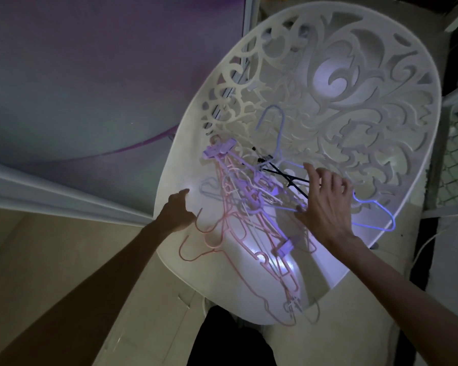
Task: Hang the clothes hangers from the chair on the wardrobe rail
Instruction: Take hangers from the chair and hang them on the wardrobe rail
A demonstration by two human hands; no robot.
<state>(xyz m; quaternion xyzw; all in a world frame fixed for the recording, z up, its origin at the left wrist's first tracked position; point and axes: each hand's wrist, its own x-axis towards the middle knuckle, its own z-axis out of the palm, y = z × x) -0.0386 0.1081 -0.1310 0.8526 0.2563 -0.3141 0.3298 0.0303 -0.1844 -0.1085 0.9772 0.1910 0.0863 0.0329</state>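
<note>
Left hand point(176, 210), fingers loosely extended and holding nothing, sits beside a pink hook. Tangled pink, lilac and white hangers point(251, 207) lie heaped on the white openwork chair point(354, 101). Right hand point(325, 204), fingers spread, touches the pile.

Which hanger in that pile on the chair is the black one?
The black hanger lies near the middle of the chair seat, just left of the right hand. It is the only dark one; the others are pink, lilac or blue.
</note>
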